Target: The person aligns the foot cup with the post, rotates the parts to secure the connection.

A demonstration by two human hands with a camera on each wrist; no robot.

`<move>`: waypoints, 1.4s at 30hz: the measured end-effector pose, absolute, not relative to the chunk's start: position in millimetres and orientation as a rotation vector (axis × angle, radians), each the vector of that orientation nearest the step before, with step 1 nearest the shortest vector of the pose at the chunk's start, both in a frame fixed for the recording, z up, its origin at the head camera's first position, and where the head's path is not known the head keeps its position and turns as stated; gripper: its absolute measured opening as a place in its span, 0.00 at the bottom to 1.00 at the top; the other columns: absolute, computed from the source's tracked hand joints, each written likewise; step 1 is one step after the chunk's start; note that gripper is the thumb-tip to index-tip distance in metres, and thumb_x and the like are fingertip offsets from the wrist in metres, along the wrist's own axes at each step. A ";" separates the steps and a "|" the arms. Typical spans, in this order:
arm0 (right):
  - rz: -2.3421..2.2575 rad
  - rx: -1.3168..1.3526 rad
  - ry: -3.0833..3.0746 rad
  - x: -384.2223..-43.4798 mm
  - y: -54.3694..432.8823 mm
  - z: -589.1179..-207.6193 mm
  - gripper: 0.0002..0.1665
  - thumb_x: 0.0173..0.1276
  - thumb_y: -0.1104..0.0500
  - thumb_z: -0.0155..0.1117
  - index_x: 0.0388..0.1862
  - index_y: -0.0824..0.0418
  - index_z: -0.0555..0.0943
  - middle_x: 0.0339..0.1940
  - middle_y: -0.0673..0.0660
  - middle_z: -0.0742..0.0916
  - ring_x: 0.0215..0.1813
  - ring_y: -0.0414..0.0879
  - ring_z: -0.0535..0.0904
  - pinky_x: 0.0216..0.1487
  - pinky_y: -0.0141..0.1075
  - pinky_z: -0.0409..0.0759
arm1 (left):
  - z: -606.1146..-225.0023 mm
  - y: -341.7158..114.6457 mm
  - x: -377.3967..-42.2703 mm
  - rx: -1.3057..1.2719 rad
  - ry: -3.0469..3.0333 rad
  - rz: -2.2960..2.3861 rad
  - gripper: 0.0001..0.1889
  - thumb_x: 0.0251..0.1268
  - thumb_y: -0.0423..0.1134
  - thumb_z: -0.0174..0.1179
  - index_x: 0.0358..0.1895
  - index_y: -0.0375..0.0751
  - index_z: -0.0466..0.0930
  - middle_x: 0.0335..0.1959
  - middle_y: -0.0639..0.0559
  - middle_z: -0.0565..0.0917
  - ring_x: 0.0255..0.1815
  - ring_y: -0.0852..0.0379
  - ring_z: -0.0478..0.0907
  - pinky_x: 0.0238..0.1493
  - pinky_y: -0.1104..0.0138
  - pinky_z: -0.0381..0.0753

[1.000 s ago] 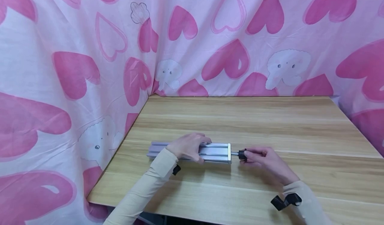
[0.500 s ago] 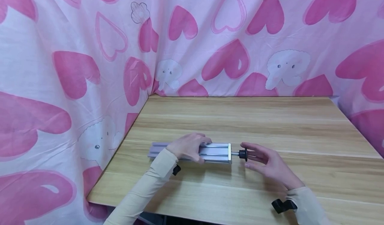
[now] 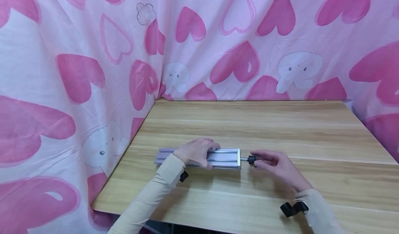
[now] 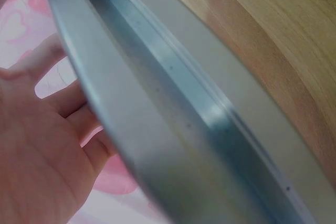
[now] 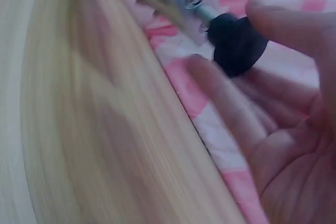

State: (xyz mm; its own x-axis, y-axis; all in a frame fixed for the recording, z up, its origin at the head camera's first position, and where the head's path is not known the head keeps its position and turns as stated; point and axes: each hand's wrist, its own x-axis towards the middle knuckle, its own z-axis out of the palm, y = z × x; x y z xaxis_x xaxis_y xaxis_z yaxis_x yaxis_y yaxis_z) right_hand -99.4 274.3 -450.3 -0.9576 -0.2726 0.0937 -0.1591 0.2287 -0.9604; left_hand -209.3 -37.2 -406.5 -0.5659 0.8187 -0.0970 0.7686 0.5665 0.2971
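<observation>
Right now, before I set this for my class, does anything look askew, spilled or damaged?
Nothing stands out: the metal rail looks straight in the head view, the black knob on its threaded rod lines up with it, and the wooden table shows no spill.

Cream sleeves point(image 3: 148, 197), small black fittings point(image 3: 288, 210) at wrists.

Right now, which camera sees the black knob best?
The right wrist view: the black knob looks biggest there, on its metal rod, though blurry. The head view shows it small, partly hidden by the right hand; the left wrist view doesn't show it.
</observation>
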 end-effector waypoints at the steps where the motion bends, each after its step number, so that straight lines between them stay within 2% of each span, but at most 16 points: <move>1: -1.860 -0.392 2.341 -100.2 274.7 -449.9 0.30 0.71 0.59 0.66 0.67 0.74 0.73 0.57 0.69 0.86 0.50 0.45 0.88 0.52 0.38 0.84 | -406.5 -37.0 -209.3 1.327 2.575 0.326 0.39 0.40 0.56 0.67 0.63 0.49 0.79 0.50 0.55 0.84 0.44 0.62 0.75 0.47 0.68 0.77; 6: -1.875 -0.302 2.171 -103.9 277.0 -449.9 0.31 0.76 0.56 0.59 0.67 0.78 0.71 0.55 0.69 0.87 0.52 0.49 0.88 0.56 0.37 0.83 | -405.6 -36.4 -208.8 1.336 2.580 0.312 0.39 0.39 0.56 0.67 0.64 0.49 0.79 0.50 0.55 0.83 0.43 0.62 0.75 0.46 0.69 0.76; 9: -1.854 -0.281 2.148 -103.7 278.0 -450.8 0.32 0.77 0.55 0.58 0.68 0.78 0.69 0.56 0.70 0.86 0.53 0.49 0.88 0.57 0.35 0.82 | -404.8 -36.2 -208.3 1.344 2.585 0.297 0.39 0.39 0.55 0.67 0.64 0.49 0.79 0.48 0.56 0.83 0.42 0.62 0.75 0.44 0.69 0.76; 11: -1.815 -0.281 2.220 -101.6 277.5 -451.5 0.33 0.76 0.54 0.60 0.69 0.75 0.70 0.57 0.70 0.85 0.53 0.44 0.87 0.57 0.32 0.81 | -404.6 -36.1 -208.0 1.350 2.586 0.292 0.40 0.39 0.55 0.67 0.64 0.49 0.79 0.48 0.55 0.84 0.41 0.62 0.75 0.43 0.70 0.76; 16: -1.818 -0.462 2.460 -93.9 273.2 -455.6 0.35 0.68 0.60 0.69 0.72 0.66 0.71 0.67 0.69 0.80 0.59 0.35 0.83 0.58 0.28 0.79 | -406.0 -36.8 -207.4 1.361 2.580 0.293 0.40 0.39 0.55 0.67 0.64 0.48 0.78 0.49 0.55 0.84 0.41 0.62 0.75 0.44 0.70 0.76; 19: -1.886 -0.632 2.525 -92.7 270.1 -457.2 0.38 0.61 0.68 0.73 0.71 0.65 0.72 0.68 0.71 0.78 0.62 0.36 0.81 0.60 0.30 0.78 | -406.4 -38.3 -207.6 1.351 2.577 0.300 0.40 0.39 0.55 0.67 0.64 0.48 0.78 0.49 0.55 0.84 0.42 0.62 0.75 0.44 0.70 0.76; 22: -1.875 -0.701 2.587 -93.8 268.4 -456.9 0.37 0.58 0.71 0.73 0.69 0.63 0.76 0.67 0.68 0.80 0.63 0.36 0.81 0.61 0.29 0.78 | -406.8 -39.9 -208.4 1.337 2.577 0.311 0.40 0.39 0.55 0.67 0.64 0.49 0.79 0.48 0.55 0.84 0.42 0.62 0.75 0.44 0.70 0.76; 24: -1.845 -0.660 2.612 -94.9 267.9 -455.5 0.34 0.60 0.69 0.73 0.67 0.60 0.78 0.66 0.64 0.82 0.63 0.35 0.81 0.61 0.27 0.77 | -407.1 -40.5 -209.2 1.332 2.576 0.315 0.40 0.39 0.55 0.67 0.64 0.49 0.78 0.48 0.56 0.83 0.42 0.62 0.75 0.44 0.70 0.76; 27: -1.788 -0.515 2.618 -96.4 268.3 -452.6 0.30 0.64 0.61 0.73 0.66 0.58 0.80 0.62 0.60 0.85 0.58 0.36 0.84 0.57 0.27 0.79 | -406.7 -40.4 -210.0 1.338 2.577 0.314 0.40 0.39 0.55 0.67 0.64 0.48 0.78 0.47 0.56 0.83 0.42 0.61 0.75 0.44 0.69 0.76; 33: -1.750 -0.209 2.459 -97.1 272.5 -444.8 0.29 0.74 0.50 0.63 0.64 0.68 0.78 0.52 0.64 0.89 0.48 0.48 0.89 0.51 0.33 0.84 | -405.4 -33.1 -210.3 1.380 2.565 0.317 0.39 0.39 0.54 0.69 0.63 0.48 0.78 0.47 0.56 0.83 0.42 0.61 0.75 0.45 0.69 0.77; 38: -1.735 -0.202 2.317 -102.5 266.9 -442.6 0.31 0.79 0.47 0.53 0.61 0.74 0.77 0.48 0.67 0.89 0.47 0.56 0.89 0.51 0.37 0.85 | -404.4 -37.8 -207.3 1.343 2.596 0.308 0.37 0.38 0.53 0.70 0.61 0.48 0.80 0.46 0.56 0.83 0.41 0.61 0.75 0.46 0.67 0.77; 42: -1.684 -0.211 2.395 -99.3 267.6 -444.0 0.32 0.80 0.46 0.52 0.64 0.72 0.75 0.51 0.68 0.88 0.49 0.55 0.89 0.51 0.34 0.84 | -405.3 -36.6 -206.8 1.351 2.598 0.306 0.38 0.38 0.54 0.68 0.61 0.48 0.80 0.47 0.56 0.84 0.41 0.61 0.75 0.46 0.67 0.77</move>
State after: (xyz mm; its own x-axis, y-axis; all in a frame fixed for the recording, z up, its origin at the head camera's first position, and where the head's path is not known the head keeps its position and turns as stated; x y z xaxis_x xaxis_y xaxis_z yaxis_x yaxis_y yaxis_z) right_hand -99.3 267.6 -444.0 -0.9686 -0.2335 -0.0854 0.0015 0.3382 -0.9411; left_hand -206.8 -36.6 -405.3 -0.5637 0.8222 -0.0789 0.7814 0.5618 0.2715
